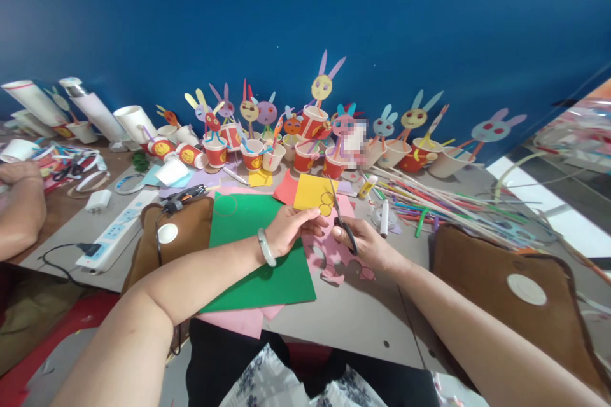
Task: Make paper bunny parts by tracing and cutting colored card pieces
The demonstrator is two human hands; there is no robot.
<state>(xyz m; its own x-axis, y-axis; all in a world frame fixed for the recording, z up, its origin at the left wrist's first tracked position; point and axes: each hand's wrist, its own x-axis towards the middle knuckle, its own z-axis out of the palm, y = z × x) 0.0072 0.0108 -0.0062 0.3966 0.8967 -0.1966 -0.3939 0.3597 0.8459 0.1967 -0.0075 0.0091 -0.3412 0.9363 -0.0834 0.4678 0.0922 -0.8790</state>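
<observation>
Pinched in my left hand (296,227) is a yellow paper sheet (310,191) with small circles drawn near its right edge. My right hand (366,243) grips black-handled scissors (347,234), whose blades point up beside the drawn circles. Whether the blades touch the paper is too small to tell. Under my left forearm lies a large green sheet (267,276) on top of pink paper (238,322). Pink paper scraps (333,272) with cut curves lie just below my hands.
Paper cups with rabbit-face figures (314,119) line the blue wall. A white power strip (116,232) and a brown cushion (176,229) are at left. Colourful sticks (429,200) and another brown cushion (510,292) are at right. Another person's arm (21,210) rests at far left.
</observation>
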